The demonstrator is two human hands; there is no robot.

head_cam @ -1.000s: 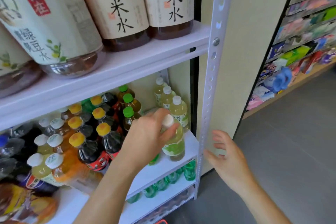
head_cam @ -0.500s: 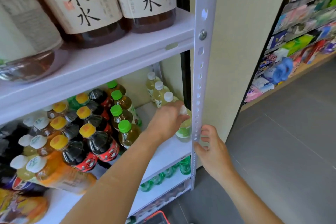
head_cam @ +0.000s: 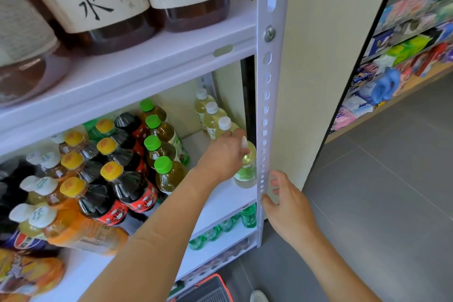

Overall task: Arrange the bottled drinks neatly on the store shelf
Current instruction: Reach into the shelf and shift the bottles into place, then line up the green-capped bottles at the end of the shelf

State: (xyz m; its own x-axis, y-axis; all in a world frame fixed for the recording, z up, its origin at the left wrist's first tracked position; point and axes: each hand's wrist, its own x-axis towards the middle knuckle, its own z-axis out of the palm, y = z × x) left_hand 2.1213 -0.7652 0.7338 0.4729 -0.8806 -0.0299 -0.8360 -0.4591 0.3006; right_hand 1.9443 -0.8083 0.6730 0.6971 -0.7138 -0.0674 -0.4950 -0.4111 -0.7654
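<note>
Upright pale green bottle [head_cam: 246,170] is being gripped at the cap by left hand [head_cam: 224,155]; white-capped row [head_cam: 212,115] is standing just behind it; shelf post [head_cam: 266,105] is being clasped by right hand [head_cam: 288,203], the farther one

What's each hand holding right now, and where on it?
Left hand grips the pale green bottle by its cap and neck; right hand holds the shelf upright low down.

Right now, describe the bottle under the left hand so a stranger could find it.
Start at the white perforated upright, then the middle shelf beside it. The bottle is the pale green one next to that upright, front of the white-capped row, the only one the left hand grips.
</note>
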